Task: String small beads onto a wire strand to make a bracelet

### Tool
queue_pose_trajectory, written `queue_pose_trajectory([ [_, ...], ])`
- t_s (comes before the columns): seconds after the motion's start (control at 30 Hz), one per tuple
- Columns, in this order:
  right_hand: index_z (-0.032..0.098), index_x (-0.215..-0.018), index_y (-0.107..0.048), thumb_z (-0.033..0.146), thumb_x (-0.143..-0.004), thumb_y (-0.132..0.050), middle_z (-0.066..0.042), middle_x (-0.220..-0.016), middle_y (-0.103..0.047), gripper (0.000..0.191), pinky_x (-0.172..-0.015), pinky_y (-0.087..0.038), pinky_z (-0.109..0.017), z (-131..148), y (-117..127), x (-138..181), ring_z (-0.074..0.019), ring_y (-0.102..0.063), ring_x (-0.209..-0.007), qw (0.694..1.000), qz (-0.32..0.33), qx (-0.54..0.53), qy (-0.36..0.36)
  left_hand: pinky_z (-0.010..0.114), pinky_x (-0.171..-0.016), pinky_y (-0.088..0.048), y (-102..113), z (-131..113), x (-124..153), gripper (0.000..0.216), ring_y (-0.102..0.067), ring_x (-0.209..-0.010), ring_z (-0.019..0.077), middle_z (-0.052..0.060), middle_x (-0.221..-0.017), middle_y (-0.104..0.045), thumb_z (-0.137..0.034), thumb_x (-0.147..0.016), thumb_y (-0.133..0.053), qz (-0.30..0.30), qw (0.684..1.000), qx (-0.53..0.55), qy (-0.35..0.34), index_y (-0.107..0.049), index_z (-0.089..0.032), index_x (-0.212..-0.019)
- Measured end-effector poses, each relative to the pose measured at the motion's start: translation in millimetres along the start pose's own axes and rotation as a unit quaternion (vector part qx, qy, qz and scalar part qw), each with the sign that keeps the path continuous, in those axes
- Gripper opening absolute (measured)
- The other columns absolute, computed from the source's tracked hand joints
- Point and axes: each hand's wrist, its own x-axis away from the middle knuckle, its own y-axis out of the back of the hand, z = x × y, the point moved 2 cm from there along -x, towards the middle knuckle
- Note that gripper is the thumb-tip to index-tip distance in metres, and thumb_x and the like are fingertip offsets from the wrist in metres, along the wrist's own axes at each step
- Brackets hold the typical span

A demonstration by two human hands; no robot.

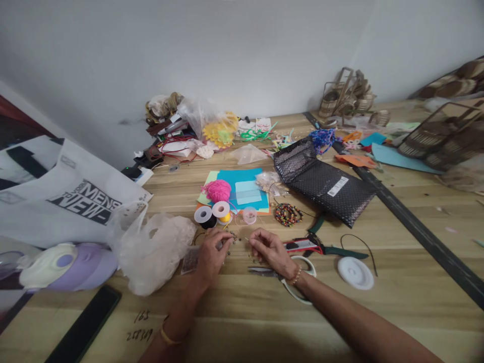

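My left hand has thumb and index finger pinched together beside some small dark beads. What lies between its fingertips is too small to make out. Across a narrow gap, my right hand is closed in a pinch on a thin, pale pin-like piece. Just behind the hands stand a black thread spool, a yellow thread spool and a small round pink container. Scissors with white handles lie partly under my right wrist.
Colourful beads, red-and-green pliers and a white round lid lie to the right. Behind are pink yarn, blue sheets and a black bubble mailer. A plastic bag and phone are left.
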Motion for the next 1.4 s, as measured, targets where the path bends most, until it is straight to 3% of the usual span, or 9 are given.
queue_pose_trajectory([
  [0.2,0.017,-0.078,-0.054,0.056,-0.075,-0.065,0.005,-0.054,-0.049,0.041,-0.036,-0.034,-0.017,-1,1,0,-0.0066,-0.039,-0.041,1.0,-0.011,0.016,-0.005,0.041,-0.087,-0.046,-11,4,6,0.014,-0.053,-0.094,0.0248,0.008,-0.088,-0.065,-0.016,-0.084,-0.057,0.071,0.985,-0.151,-0.052,-0.071,-0.019,-0.083],
  [0.5,0.017,-0.076,-0.053,0.057,-0.074,-0.065,0.006,-0.054,-0.048,0.042,-0.038,-0.032,-0.017,3,-1,1,-0.0063,-0.039,-0.042,1.0,-0.006,0.014,-0.013,0.043,-0.088,-0.045,-17,7,8,0.016,-0.052,-0.096,0.0256,0.008,-0.088,-0.065,-0.017,-0.086,-0.055,0.088,0.979,-0.172,-0.072,-0.07,-0.019,-0.081],
  [0.63,0.017,-0.076,-0.054,0.058,-0.073,-0.066,0.005,-0.055,-0.048,0.043,-0.038,-0.033,-0.018,4,-1,2,-0.0067,-0.04,-0.042,1.0,-0.005,0.014,-0.012,0.039,-0.084,-0.046,-13,1,6,0.013,-0.056,-0.088,0.0233,0.006,-0.081,-0.067,-0.018,-0.083,-0.059,0.029,0.996,-0.07,-0.05,-0.07,-0.02,-0.076],
  [0.73,0.017,-0.075,-0.054,0.06,-0.072,-0.066,0.005,-0.055,-0.049,0.044,-0.04,-0.035,-0.018,4,0,1,-0.0067,-0.041,-0.042,1.0,0.011,0.01,-0.019,0.033,-0.079,-0.047,-8,-7,3,0.009,-0.06,-0.079,0.02,0.005,-0.077,-0.069,-0.022,-0.079,-0.063,0.006,0.997,0.07,0.028,-0.07,-0.019,-0.074],
  [0.87,0.017,-0.076,-0.054,0.06,-0.072,-0.067,0.006,-0.054,-0.049,0.046,-0.041,-0.032,-0.018,5,-1,2,-0.0062,-0.04,-0.043,0.999,0.043,0.002,-0.029,0.027,-0.065,-0.047,-11,-6,6,0.015,-0.06,-0.065,0.0161,0.002,-0.068,-0.068,-0.032,-0.072,-0.068,0.049,0.945,0.24,0.216,-0.07,-0.017,-0.073],
  [0.93,0.016,-0.076,-0.055,0.059,-0.072,-0.068,0.006,-0.055,-0.049,0.045,-0.042,-0.031,-0.018,6,-1,3,-0.0058,-0.039,-0.044,0.998,0.054,0.001,-0.024,0.026,-0.063,-0.045,-15,-4,7,0.018,-0.057,-0.061,0.0143,0.0,-0.062,-0.066,-0.034,-0.069,-0.07,0.058,0.917,0.293,0.262,-0.07,-0.016,-0.073],
  [1.07,0.016,-0.074,-0.056,0.059,-0.073,-0.067,0.005,-0.056,-0.05,0.045,-0.045,-0.032,-0.019,8,-2,4,-0.0061,-0.04,-0.046,0.998,0.065,0.007,-0.009,0.027,-0.066,-0.044,-22,-1,9,0.019,-0.056,-0.06,0.0134,0.0,-0.06,-0.064,-0.034,-0.067,-0.072,0.062,0.897,0.344,0.27,-0.07,-0.015,-0.071],
  [1.4,0.016,-0.073,-0.056,0.058,-0.073,-0.067,0.005,-0.057,-0.048,0.043,-0.044,-0.029,-0.019,9,-3,4,-0.0068,-0.039,-0.047,0.997,0.07,0.001,-0.01,0.028,-0.067,-0.045,-23,-3,10,0.018,-0.058,-0.062,0.0143,0.0,-0.062,-0.066,-0.032,-0.064,-0.074,0.079,0.887,0.356,0.283,-0.07,-0.016,-0.072],
])
